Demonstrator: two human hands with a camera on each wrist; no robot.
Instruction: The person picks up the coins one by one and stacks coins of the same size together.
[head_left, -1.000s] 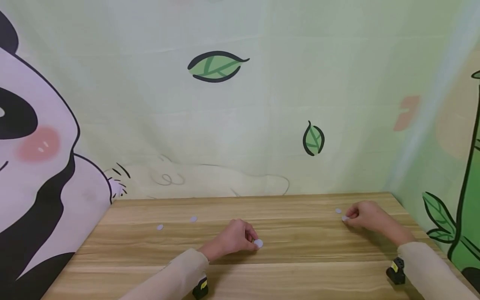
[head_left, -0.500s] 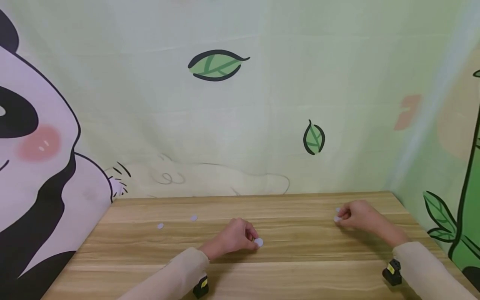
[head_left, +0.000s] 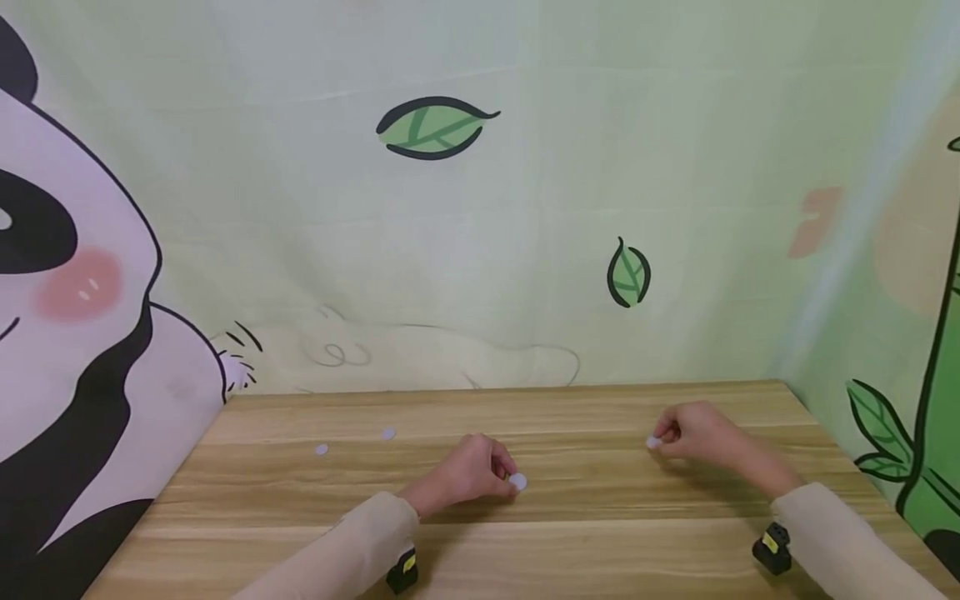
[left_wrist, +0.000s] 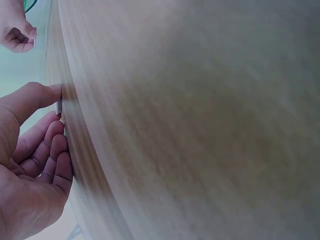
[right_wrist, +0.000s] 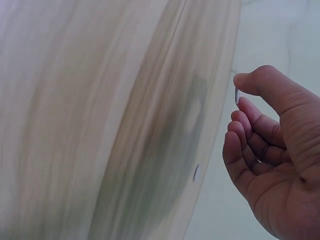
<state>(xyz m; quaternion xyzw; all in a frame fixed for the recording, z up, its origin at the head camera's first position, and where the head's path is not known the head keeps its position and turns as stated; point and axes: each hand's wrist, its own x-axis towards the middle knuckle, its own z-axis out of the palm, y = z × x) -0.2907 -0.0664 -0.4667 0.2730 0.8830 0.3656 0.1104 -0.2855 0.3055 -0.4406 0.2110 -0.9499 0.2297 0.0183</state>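
My left hand (head_left: 474, 471) is low over the middle of the wooden table, pinching a small round white disc (head_left: 518, 482) between thumb and forefinger. Edge-on in the left wrist view, that disc (left_wrist: 59, 106) is close to the table surface. On the right side, my right hand (head_left: 701, 433) pinches a second white disc (head_left: 654, 442) by its edge. The right wrist view shows this disc (right_wrist: 237, 95) held above the table. Another disc (right_wrist: 196, 172) lies flat on the wood there; in the head view my right hand hides it.
Two more white discs, one nearer (head_left: 322, 449) and one farther back (head_left: 387, 433), lie on the left part of the wooden table (head_left: 570, 533). Behind the table hangs a printed cloth (head_left: 525, 208) with a panda and leaves.
My right hand has moved left with its disc, passing in front of the disc lying on the table. My left hand has stayed in place, still pinching its disc.
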